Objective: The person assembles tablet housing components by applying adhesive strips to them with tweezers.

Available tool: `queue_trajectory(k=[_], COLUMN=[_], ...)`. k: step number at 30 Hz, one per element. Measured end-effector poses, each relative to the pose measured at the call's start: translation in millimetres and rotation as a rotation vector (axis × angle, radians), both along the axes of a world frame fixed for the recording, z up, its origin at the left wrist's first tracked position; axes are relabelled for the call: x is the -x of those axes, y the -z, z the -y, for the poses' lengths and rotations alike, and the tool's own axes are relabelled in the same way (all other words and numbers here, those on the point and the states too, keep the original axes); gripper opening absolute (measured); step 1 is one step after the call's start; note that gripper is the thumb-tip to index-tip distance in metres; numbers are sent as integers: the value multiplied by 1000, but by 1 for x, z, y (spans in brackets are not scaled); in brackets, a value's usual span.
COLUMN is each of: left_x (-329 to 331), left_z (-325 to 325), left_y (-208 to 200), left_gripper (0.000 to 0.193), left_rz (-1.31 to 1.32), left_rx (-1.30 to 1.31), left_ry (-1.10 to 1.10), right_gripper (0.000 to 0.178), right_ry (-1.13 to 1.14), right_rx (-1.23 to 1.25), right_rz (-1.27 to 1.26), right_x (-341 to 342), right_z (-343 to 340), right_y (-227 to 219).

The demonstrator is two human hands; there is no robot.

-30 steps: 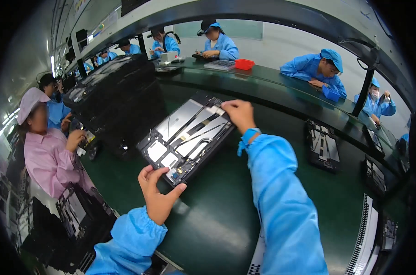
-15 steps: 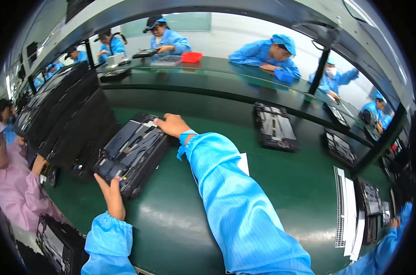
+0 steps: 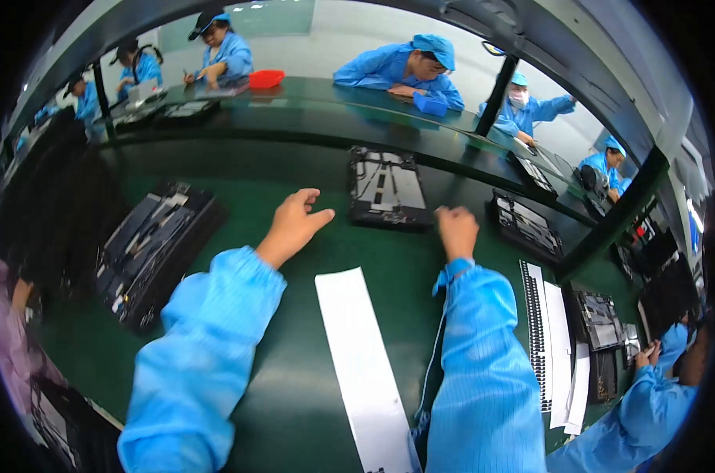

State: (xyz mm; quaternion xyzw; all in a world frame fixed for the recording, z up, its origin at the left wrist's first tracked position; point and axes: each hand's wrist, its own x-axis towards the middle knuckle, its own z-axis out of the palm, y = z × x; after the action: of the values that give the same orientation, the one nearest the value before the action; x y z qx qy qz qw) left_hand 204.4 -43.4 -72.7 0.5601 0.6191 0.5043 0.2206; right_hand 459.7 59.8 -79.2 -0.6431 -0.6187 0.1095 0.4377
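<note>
Your bench (image 3: pixel 286 355) carries a white strip (image 3: pixel 361 363), running inward from its near edge between your sleeves, and paper strips (image 3: pixel 560 355) along its right edge. Your left hand (image 3: pixel 290 225) is empty above the middle, thumb and fingers spread. Your right hand (image 3: pixel 458 232) is curled just beside the near right corner of the unit (image 3: pixel 387 185); whether it pinches the frame cannot be told. A second unit (image 3: pixel 156 244) lies toward the left edge. The unit itself lies flat, toward the far edge. Beyond: a red tray (image 3: pixel 266 79) and a blue tray (image 3: pixel 430 105).
</note>
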Motion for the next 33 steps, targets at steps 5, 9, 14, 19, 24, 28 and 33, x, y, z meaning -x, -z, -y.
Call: queue_trajectory(k=[5, 9, 14, 19, 24, 28, 33], left_x=[-32, -59, -121, -137, -80, -3, 17], left_z=[-107, -112, -94, -22, 135, 127, 120], left_y=[44, 34, 28, -20, 6, 6, 21], left_gripper=[82, 45, 21, 84, 75, 59, 60], left_rz=[52, 398, 686, 282, -610, -861, -845], left_rx=[29, 127, -83, 190, -57, -13, 44], left_ry=[-106, 11, -66, 100, 430, 562, 509], right_gripper=[68, 72, 46, 40, 21, 29, 41], right_ry=[-300, -149, 39, -133, -449, -635, -495], right_rx=[233, 148, -35, -109, -22, 312, 388], right_rz=[413, -2, -1154, -1368, -1082, -1048, -605], right_x=[19, 17, 41, -3, -65, -122, -158], right_z=[9, -1, -19, 0, 38, 110, 158], right_y=[18, 25, 31, 6, -60, -98, -34])
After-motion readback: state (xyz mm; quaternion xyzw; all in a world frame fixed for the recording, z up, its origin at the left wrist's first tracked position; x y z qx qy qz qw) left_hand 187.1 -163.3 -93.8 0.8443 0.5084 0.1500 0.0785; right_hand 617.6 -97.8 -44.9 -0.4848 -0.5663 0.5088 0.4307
